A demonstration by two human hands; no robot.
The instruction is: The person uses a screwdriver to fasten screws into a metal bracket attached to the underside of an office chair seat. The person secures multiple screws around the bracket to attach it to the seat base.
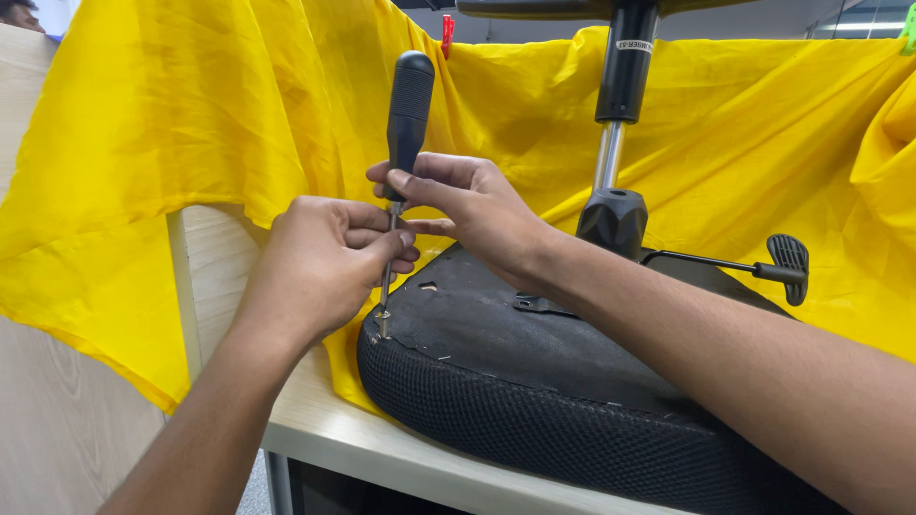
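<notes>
Yellow cloth backs the upturned seat on the table; both hands, left and right, pinch the upright screwdriver, tip at seat edge.

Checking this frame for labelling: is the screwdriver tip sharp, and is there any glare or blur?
Head view: evenly lit; black-handled screwdriver and its tip at the black mesh seat cushion are sharp; left hand and right hand crisp; mild glare on the chrome chair post.
</notes>
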